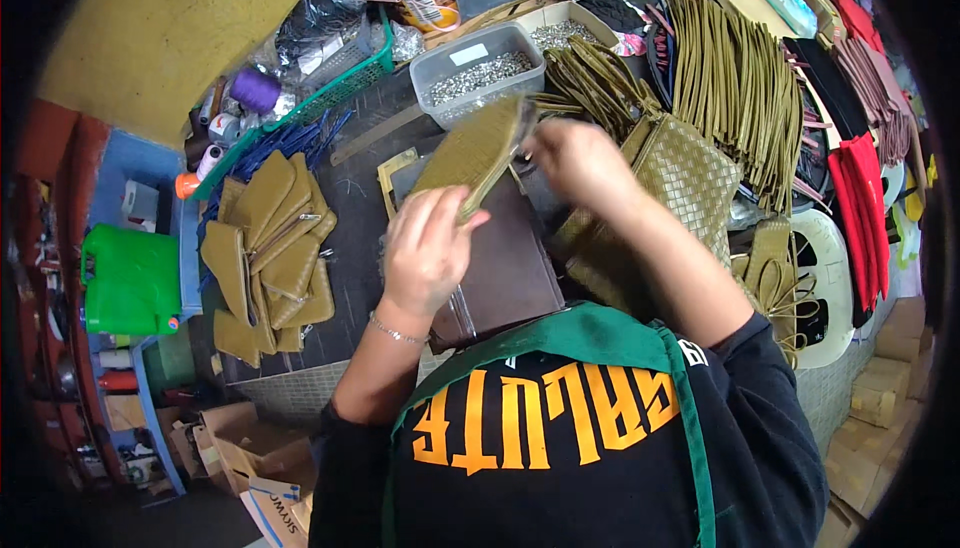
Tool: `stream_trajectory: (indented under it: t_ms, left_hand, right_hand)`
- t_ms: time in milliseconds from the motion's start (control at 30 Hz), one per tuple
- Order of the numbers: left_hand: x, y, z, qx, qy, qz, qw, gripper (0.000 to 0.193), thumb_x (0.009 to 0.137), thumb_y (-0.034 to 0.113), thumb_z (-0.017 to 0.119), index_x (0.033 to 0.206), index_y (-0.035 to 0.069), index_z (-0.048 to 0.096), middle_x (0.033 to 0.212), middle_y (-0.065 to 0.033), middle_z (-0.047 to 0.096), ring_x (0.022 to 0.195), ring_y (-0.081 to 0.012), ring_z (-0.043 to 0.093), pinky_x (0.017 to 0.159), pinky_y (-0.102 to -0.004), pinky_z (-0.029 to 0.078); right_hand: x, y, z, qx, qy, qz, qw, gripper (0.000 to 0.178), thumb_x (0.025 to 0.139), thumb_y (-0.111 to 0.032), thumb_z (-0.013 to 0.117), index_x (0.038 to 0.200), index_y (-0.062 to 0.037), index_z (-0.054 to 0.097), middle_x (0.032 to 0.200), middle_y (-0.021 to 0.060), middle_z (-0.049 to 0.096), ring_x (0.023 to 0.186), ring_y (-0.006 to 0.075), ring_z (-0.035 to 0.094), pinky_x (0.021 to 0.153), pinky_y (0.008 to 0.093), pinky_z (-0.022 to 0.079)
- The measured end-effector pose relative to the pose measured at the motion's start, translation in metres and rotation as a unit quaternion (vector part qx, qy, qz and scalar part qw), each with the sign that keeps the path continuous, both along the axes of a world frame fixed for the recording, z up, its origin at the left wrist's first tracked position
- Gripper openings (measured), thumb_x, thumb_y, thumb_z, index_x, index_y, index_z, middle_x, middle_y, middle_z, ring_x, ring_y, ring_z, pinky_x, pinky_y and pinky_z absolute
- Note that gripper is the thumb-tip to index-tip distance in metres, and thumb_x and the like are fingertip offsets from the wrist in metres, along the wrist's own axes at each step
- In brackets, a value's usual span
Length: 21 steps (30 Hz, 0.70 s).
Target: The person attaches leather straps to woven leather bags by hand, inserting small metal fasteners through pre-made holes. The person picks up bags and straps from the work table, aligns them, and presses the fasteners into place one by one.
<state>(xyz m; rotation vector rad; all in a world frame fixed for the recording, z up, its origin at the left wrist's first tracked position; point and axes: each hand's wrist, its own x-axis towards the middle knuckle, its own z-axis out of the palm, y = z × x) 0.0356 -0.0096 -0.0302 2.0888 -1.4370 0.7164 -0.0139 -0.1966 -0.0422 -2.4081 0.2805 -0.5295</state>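
An olive-gold zip pouch [465, 153] is raised above the middle of the table, its far end smeared by motion. My left hand [432, 238] grips the near end between thumb and fingers. At the pouch's right edge is my right hand [580, 160], its fingers curled together; what they pinch is too blurred to name. Beneath both hands lies a dark brown flat board [505, 283]. Several similar olive pouches [275, 258], some with metal zips, are heaped to the left. Woven olive-gold leather pieces [690, 183] lie beside my right forearm.
A clear tub [480, 78] of small metal parts stands beyond the pouch. Olive straps [735, 73] are bundled at the far right, near red strips [860, 218]. A green basket [340, 93] borders the far left. A white plastic chair [830, 293] stands to the right.
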Motion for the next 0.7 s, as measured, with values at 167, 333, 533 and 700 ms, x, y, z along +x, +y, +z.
stream_trajectory:
  t_ms: [167, 333, 533, 700]
  left_hand:
    - [-0.02, 0.032, 0.025, -0.072, 0.039, -0.045, 0.996, 0.028, 0.065, 0.014, 0.067, 0.083, -0.004, 0.055, 0.078, -0.0133, 0.056, 0.071, -0.0248, 0.056, 0.063, -0.0317, 0.045]
    - [-0.017, 0.084, 0.059, 0.017, 0.337, -0.204, 0.919, 0.041, 0.063, 0.028, 0.071, 0.083, -0.005, 0.057, 0.077, -0.0123, 0.058, 0.071, -0.0237, 0.057, 0.064, -0.0314, 0.045]
    - [0.01, 0.023, 0.047, -0.153, 0.479, -0.221, 0.835, 0.078, 0.068, 0.064, 0.047, 0.104, -0.005, 0.051, 0.101, -0.0184, 0.054, 0.099, -0.0246, 0.05, 0.087, -0.0348, 0.036]
    - [0.013, -0.025, 0.029, -0.031, 0.453, -0.194, 0.87, 0.019, 0.082, 0.013, 0.05, 0.09, -0.005, 0.054, 0.08, -0.0061, 0.057, 0.074, -0.0112, 0.053, 0.068, -0.0226, 0.041]
  right_hand:
    - [0.014, -0.049, 0.007, 0.028, -0.009, -0.031, 0.999, 0.022, 0.078, -0.025, 0.053, 0.079, -0.003, 0.057, 0.072, 0.0189, 0.057, 0.071, 0.0353, 0.054, 0.064, 0.0401, 0.043]
    - [0.013, -0.044, 0.017, 0.217, -0.016, 0.174, 0.96, 0.022, 0.082, -0.022, 0.053, 0.074, -0.0009, 0.054, 0.061, 0.0015, 0.053, 0.059, 0.008, 0.048, 0.054, 0.0234, 0.039]
    - [-0.014, 0.001, 0.057, 0.14, -0.01, 0.253, 0.957, 0.023, 0.079, -0.021, 0.055, 0.069, -0.0001, 0.055, 0.056, 0.0081, 0.05, 0.05, 0.0139, 0.048, 0.049, 0.0291, 0.039]
    - [-0.019, 0.004, 0.06, -0.024, -0.07, 0.189, 0.979, 0.022, 0.075, -0.022, 0.057, 0.07, -0.0011, 0.054, 0.065, 0.016, 0.053, 0.065, 0.0319, 0.053, 0.056, 0.0356, 0.042]
